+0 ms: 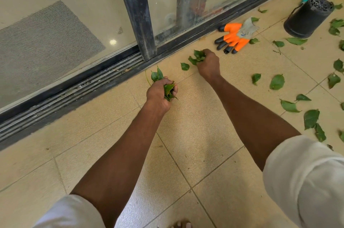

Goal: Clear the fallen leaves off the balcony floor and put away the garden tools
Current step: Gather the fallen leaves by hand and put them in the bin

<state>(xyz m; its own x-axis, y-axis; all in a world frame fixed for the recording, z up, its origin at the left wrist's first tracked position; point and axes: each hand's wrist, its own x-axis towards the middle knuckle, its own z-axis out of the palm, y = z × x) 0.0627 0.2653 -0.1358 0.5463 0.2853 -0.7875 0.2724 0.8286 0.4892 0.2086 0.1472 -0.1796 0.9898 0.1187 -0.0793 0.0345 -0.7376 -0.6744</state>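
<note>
Our left hand (158, 95) grips a leaf bunch (168, 89), tips toward the door track (74, 91). Our right hand (208, 63) curls round leaves (197, 57) on the floor (195, 125). The glove (234, 37) lies fingers toward us.

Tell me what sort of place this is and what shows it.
Most likely a home balcony or patio used for potted plants. A sliding glass door runs in a floor track beside beige floor tiles scattered with green leaves. An upturned black pot and orange garden gloves lie nearby.
</note>
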